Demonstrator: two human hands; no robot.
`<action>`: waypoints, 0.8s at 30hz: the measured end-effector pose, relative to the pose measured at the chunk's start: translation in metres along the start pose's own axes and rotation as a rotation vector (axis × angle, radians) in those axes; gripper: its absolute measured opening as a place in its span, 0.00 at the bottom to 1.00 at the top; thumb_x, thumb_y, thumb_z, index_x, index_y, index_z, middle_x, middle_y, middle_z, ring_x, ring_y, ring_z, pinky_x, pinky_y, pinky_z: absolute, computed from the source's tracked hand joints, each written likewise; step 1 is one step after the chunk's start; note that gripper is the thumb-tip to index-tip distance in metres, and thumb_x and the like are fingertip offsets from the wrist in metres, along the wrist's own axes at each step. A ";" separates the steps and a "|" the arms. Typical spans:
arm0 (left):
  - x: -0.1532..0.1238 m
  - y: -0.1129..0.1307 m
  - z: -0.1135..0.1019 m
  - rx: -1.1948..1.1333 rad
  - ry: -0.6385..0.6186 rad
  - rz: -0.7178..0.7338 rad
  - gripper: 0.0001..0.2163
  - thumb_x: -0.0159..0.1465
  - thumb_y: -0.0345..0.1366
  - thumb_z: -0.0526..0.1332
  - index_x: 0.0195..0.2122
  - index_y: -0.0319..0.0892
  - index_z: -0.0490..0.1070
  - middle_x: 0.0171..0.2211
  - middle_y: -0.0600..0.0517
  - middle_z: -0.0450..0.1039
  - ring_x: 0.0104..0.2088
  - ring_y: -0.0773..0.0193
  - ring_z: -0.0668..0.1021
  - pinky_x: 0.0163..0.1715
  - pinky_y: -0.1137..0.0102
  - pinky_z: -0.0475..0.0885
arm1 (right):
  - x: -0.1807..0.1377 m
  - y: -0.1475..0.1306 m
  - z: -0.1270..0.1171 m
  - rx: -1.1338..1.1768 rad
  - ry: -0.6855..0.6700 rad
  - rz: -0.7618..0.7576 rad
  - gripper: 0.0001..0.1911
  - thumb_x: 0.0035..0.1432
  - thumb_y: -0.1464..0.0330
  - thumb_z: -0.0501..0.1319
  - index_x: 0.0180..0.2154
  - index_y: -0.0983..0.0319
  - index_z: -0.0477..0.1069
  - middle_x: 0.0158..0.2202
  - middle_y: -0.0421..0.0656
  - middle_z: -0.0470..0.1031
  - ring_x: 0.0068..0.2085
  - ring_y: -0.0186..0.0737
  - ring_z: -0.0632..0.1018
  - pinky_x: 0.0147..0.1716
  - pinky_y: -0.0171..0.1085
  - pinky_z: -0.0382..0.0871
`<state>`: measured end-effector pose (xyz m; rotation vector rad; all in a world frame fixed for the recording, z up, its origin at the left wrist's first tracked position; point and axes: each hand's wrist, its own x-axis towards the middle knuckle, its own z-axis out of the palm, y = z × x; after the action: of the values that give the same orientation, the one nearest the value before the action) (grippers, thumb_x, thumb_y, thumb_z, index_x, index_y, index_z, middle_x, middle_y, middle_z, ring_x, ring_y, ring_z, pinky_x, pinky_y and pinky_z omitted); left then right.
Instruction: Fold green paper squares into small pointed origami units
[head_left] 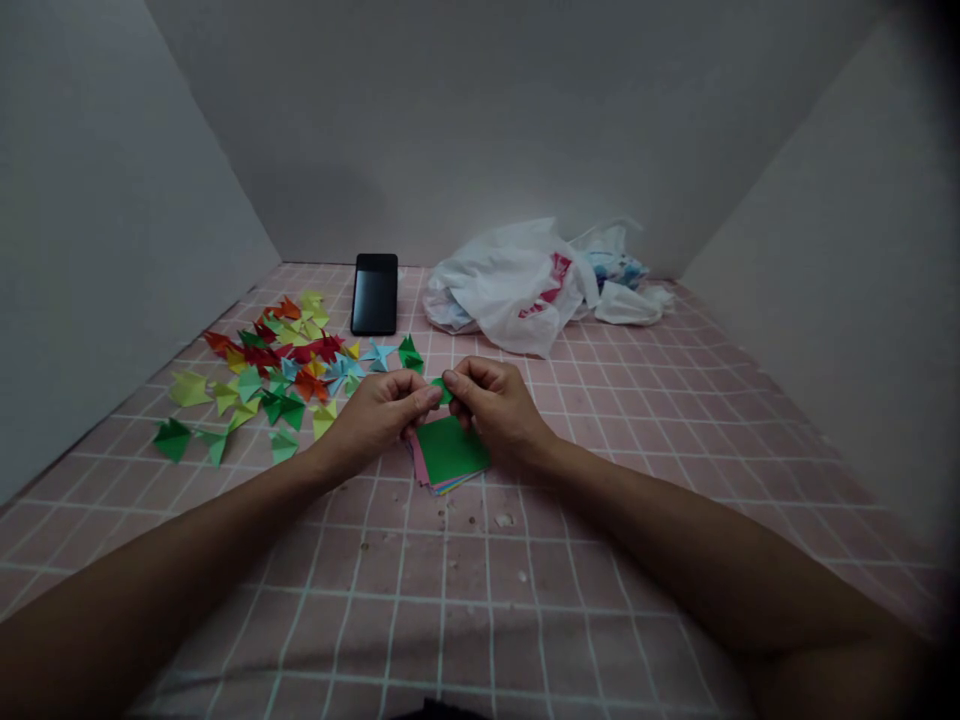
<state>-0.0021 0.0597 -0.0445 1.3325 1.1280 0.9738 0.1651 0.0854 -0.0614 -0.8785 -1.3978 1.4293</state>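
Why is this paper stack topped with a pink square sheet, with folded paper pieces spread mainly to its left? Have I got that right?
Not quite: the head view shows that the stack is topped with a green square sheet, not a pink one. Folded paper pieces are indeed spread mainly to its left.

In front of me spreads a pink surface (540,620) with white grid lines. On it I see a green-topped stack of paper squares (452,450), scattered folded papers (259,357), a black phone (374,300) and a white plastic bag (510,280).
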 end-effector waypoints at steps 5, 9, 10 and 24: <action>0.002 0.003 -0.004 0.001 0.019 0.010 0.17 0.59 0.47 0.68 0.23 0.41 0.67 0.19 0.57 0.64 0.18 0.73 0.66 0.19 0.76 0.62 | 0.003 0.000 -0.003 0.097 0.048 0.038 0.17 0.56 0.58 0.66 0.24 0.61 0.66 0.19 0.34 0.69 0.17 0.26 0.66 0.15 0.29 0.57; 0.005 0.002 -0.010 0.006 0.115 0.118 0.14 0.61 0.45 0.66 0.25 0.41 0.69 0.21 0.56 0.65 0.19 0.72 0.66 0.20 0.75 0.62 | 0.010 0.000 -0.010 0.176 0.088 0.038 0.19 0.53 0.55 0.69 0.24 0.61 0.66 0.19 0.34 0.68 0.16 0.27 0.67 0.15 0.29 0.60; 0.006 0.000 -0.010 0.015 0.134 0.146 0.14 0.61 0.44 0.66 0.26 0.41 0.70 0.21 0.56 0.65 0.20 0.72 0.67 0.20 0.75 0.63 | 0.011 -0.001 -0.011 0.190 0.099 0.028 0.20 0.52 0.55 0.69 0.24 0.61 0.66 0.19 0.34 0.68 0.16 0.27 0.67 0.14 0.29 0.60; -0.004 0.005 -0.003 0.181 0.181 0.385 0.07 0.61 0.36 0.67 0.27 0.42 0.73 0.28 0.54 0.71 0.32 0.65 0.72 0.34 0.69 0.68 | -0.004 -0.002 0.003 0.192 -0.172 0.267 0.19 0.60 0.53 0.63 0.28 0.61 0.67 0.20 0.35 0.68 0.19 0.29 0.67 0.17 0.30 0.61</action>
<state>-0.0055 0.0564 -0.0388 1.6742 1.1375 1.3179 0.1639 0.0807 -0.0595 -0.8570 -1.2756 1.8463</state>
